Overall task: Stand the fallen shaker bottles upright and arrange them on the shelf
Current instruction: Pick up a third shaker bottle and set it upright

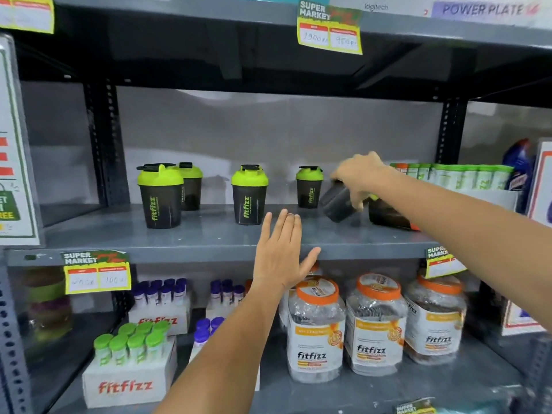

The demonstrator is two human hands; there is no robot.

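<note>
Several black shaker bottles with lime-green lids stand upright on the grey shelf (209, 234): two at the left (161, 195), one in the middle (249, 194), one farther back (309, 186). My right hand (358, 177) grips a tilted shaker bottle (337, 203), its base pointing down-left, just above the shelf. Another shaker (388, 216) lies on its side behind my right forearm, partly hidden. My left hand (283, 252) hovers flat, fingers spread, in front of the shelf edge, holding nothing.
A box of green-capped tubes (454, 176) sits at the shelf's right end, beside a blue bottle (518, 162). Below are large Fitfizz jars (375, 324) and boxes of small tubes (128, 372). Price tags (97, 271) hang on shelf edges. Upright posts flank the bay.
</note>
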